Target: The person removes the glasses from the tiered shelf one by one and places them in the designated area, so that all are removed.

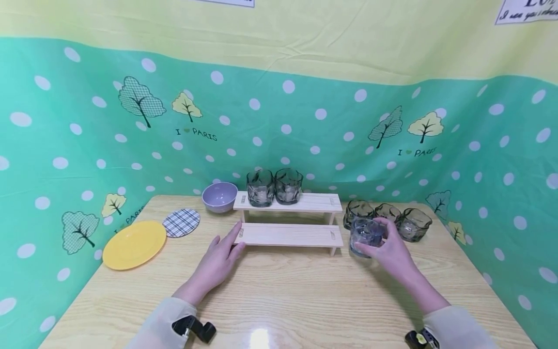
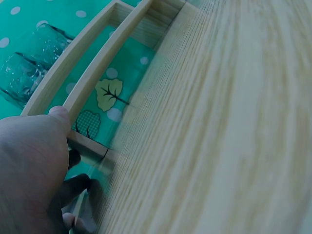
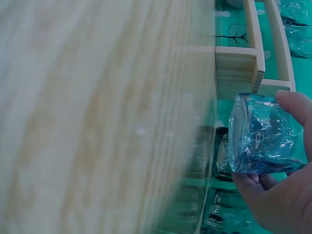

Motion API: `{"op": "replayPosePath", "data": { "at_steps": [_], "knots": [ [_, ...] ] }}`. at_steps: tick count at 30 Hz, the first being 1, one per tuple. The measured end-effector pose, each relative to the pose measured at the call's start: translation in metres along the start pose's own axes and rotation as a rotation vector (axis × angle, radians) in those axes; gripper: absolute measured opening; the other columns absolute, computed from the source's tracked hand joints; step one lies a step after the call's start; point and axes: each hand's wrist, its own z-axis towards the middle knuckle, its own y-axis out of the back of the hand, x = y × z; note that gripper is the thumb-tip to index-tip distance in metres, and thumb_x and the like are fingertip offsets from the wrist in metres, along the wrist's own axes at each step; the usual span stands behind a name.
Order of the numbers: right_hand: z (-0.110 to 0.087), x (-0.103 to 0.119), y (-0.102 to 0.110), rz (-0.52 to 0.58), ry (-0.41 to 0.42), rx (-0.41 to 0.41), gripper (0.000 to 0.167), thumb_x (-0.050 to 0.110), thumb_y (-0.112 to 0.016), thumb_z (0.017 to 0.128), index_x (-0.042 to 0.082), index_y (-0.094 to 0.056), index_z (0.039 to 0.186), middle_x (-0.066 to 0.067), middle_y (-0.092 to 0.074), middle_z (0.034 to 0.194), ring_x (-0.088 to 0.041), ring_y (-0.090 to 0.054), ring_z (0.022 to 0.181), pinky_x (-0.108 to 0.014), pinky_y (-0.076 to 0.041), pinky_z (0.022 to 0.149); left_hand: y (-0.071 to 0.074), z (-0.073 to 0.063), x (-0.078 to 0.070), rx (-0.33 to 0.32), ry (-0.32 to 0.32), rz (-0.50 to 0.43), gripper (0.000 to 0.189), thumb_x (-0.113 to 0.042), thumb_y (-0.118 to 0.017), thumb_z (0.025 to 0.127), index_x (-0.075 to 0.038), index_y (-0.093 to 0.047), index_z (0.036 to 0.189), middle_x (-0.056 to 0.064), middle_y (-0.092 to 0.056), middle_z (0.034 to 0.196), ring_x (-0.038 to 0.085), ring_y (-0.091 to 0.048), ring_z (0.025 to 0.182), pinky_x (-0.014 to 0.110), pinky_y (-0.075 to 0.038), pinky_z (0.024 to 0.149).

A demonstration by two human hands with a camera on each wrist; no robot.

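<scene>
In the head view, my right hand (image 1: pixel 394 252) grips a bluish clear glass (image 1: pixel 366 235), thumb on its near side and fingers round the far side. The right wrist view shows that glass (image 3: pixel 265 134) upright, its base just off the tabletop. My left hand (image 1: pixel 220 259) rests at the left end of a two-step wooden rack (image 1: pixel 287 234), fingers fairly straight, thumb at the lower step's front corner. In the left wrist view, the left thumb (image 2: pixel 59 117) touches the board's edge. Two smoky glasses (image 1: pixel 260 189) stand side by side on the upper step.
Behind the held glass, three smoky glasses (image 1: pixel 414 225) stand on the table at the right. Left of the rack are a purple bowl (image 1: pixel 220 196), a checked round coaster (image 1: pixel 181 223) and a yellow plate (image 1: pixel 135 245). A green dotted curtain (image 1: pixel 283 116) surrounds the table.
</scene>
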Motion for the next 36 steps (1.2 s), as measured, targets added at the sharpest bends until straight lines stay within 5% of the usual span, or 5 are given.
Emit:
{"op": "replayPosePath", "data": {
  "at_steps": [36],
  "knots": [
    [0.0095,-0.0091,-0.0051,-0.086,-0.011,0.035,0.114,0.034,-0.097,0.089,-0.004,-0.022,0.166,-0.046,-0.046,0.152,-0.065,-0.051,0.137,-0.077,-0.044,0.114,0.0004,-0.001,0.0003,0.0,-0.002,0.004,0.066,-0.034,-0.052,0.119,-0.013,-0.027,0.177,0.017,-0.04,0.173,0.039,-0.043,0.157,0.066,-0.014,0.134]
  ]
}}
